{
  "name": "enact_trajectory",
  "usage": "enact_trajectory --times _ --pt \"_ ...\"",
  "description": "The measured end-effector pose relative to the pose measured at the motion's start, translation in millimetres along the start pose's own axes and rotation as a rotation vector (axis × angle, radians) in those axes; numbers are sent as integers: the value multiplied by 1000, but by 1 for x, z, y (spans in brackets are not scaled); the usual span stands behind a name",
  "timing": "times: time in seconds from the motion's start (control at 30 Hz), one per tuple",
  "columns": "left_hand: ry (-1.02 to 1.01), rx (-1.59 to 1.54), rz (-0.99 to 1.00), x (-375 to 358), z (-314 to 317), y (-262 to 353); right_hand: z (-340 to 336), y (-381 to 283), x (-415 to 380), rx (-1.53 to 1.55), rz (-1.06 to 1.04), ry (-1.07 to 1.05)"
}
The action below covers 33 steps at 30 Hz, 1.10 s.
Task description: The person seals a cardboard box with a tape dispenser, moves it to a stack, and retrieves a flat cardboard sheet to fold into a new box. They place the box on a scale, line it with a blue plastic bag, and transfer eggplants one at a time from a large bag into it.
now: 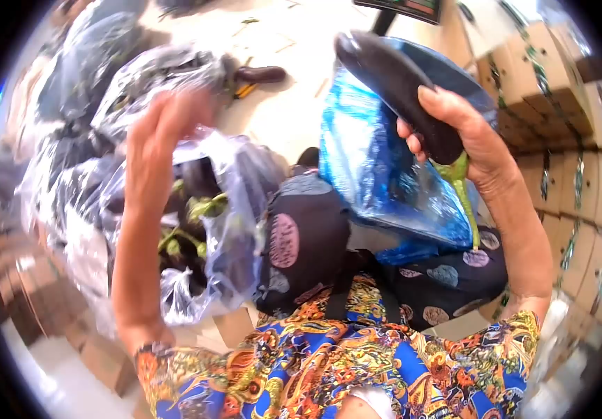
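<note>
My right hand (458, 129) is wrapped round a long dark eggplant (392, 80), its green stem hanging down towards my lap. Below and behind that eggplant is a container lined with blue plastic (357, 146). On the other side, my left hand (168, 119) is raised over a clear plastic bag (238, 181) of eggplants; motion smears its fingers, so their grip does not show. Inside the bag, green stems (206, 206) and dark eggplants (199, 174) are visible.
More filled plastic bags (91, 63) crowd the left. A loose eggplant (262, 74) lies on the pale floor beside something yellow (246, 90). Strapped cardboard boxes (538, 77) are stacked at right. A dark device (409, 7) stands at the top.
</note>
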<state>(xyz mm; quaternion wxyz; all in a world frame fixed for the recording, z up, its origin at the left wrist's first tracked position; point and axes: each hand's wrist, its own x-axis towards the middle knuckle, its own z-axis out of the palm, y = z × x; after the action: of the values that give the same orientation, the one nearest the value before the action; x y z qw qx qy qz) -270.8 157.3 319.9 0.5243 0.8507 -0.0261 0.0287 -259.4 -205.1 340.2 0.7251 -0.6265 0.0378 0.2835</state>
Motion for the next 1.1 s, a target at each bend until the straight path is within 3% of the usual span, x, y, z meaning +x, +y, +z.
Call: enact_trajectory --times 0.07,0.1,0.17,0.3,0.37,0.4,0.47,0.5,0.6,0.7,0.83,0.9,0.93,1.03,1.1 --pt "-326 94 -281 -31 -24 -58 -42 30 -9 49 148 173" --pt "-357 223 -406 -48 -33 -88 -59 47 -11 48 195 278" --pt "-261 541 -288 -77 -38 -140 -89 79 -11 114 286 353" --pt "-105 721 -395 -77 -27 -228 -89 118 28 -58 321 528" --pt "22 253 -694 -56 -5 -196 -113 153 69 -211 319 514" --pt "19 226 -682 -55 -4 -206 -116 177 89 -438 338 647" --pt "28 179 -665 -54 -8 -220 -110 204 108 -592 430 674" --pt "14 336 -651 -56 -7 -217 -114 225 118 -632 436 676" --pt "30 408 -510 -69 -9 -162 -135 295 136 -888 379 672" --pt "62 549 -339 -78 -16 -106 -183 324 143 -1002 329 527" --pt "219 377 -119 -90 -38 -87 -287 373 155 -1062 290 293" --pt "225 -136 -457 -88 -66 -65 -253 335 143 -1191 266 194" --pt "316 -257 -318 -84 -71 -49 -243 323 138 -1236 265 195" --pt "193 -671 -415 -90 -107 -44 -191 254 126 -1335 414 97" --pt "144 -687 -360 -85 -105 -30 -169 215 116 -1357 505 -44"
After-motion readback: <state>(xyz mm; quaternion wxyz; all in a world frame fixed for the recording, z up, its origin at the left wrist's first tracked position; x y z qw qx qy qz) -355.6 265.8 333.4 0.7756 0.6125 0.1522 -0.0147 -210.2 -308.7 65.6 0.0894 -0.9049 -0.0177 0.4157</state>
